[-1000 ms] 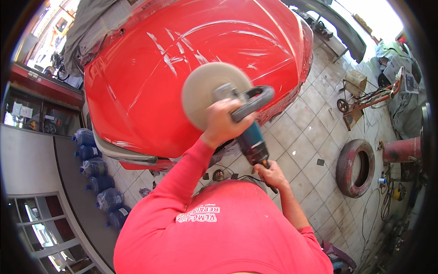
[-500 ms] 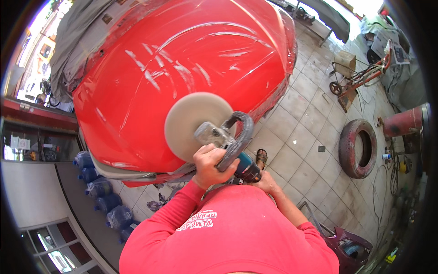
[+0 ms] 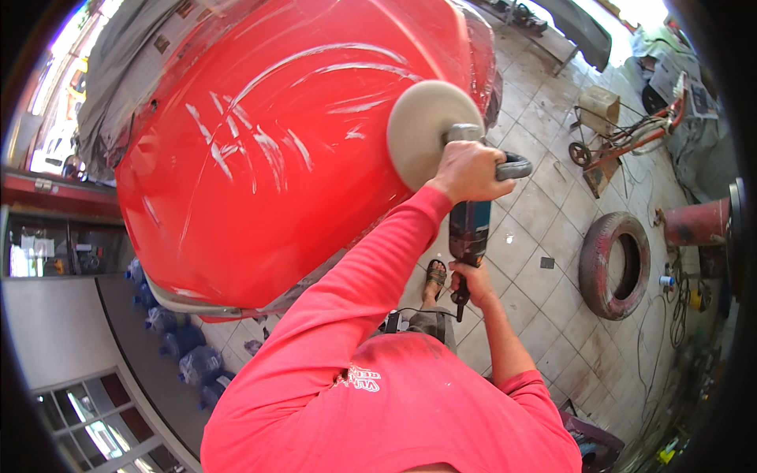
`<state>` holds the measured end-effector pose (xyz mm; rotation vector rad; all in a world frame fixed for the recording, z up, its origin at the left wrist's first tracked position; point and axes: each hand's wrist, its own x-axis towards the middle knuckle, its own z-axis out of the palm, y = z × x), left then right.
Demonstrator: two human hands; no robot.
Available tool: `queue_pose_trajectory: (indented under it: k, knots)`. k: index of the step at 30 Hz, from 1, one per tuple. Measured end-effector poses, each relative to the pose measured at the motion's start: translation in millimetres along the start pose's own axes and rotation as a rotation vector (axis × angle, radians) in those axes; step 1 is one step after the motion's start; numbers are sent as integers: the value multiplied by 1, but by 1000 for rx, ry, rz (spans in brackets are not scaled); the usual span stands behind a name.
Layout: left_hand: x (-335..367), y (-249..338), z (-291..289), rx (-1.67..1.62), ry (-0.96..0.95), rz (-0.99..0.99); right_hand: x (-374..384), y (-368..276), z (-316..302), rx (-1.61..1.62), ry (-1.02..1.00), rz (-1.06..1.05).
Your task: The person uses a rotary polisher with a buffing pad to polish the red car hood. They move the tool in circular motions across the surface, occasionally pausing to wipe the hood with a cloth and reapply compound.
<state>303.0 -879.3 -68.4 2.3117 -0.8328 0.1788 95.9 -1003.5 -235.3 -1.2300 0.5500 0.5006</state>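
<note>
A power polisher [image 3: 471,223] with a blue and black body is held in both my hands. My left hand [image 3: 471,169] is closed round its front, by the black loop handle [image 3: 514,166] and metal head. At the rear end, my right hand [image 3: 474,282] wraps round the dark grip, with a cord end hanging below. The round pale polishing pad [image 3: 424,135] is blurred as if spinning. It lies over the right edge of a glossy red car hood [image 3: 260,229]. White compound streaks [image 3: 272,150] mark the hood's middle and far part.
Grey sheeting [image 3: 130,87] drapes the car's far left. On the tiled floor to the right are a tyre [image 3: 593,268], a red hand cart [image 3: 631,142] and a red cylinder [image 3: 698,223]. Several blue water jugs [image 3: 183,340] line the left wall. Cables [image 3: 678,315] lie far right.
Both hands have carried the polisher right and away from me, from the hood's near middle to its right edge. My left arm is now stretched out further.
</note>
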Motion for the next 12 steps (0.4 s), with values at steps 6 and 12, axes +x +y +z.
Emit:
queue_pose_trajectory:
  k: [6,12]
  knots:
    - [-8,7,10,15,-38,-69,4,8,-14,-25,-48,33]
    - [-119,4,-22,64,131,8,-24,67,9,-286,-116,-45]
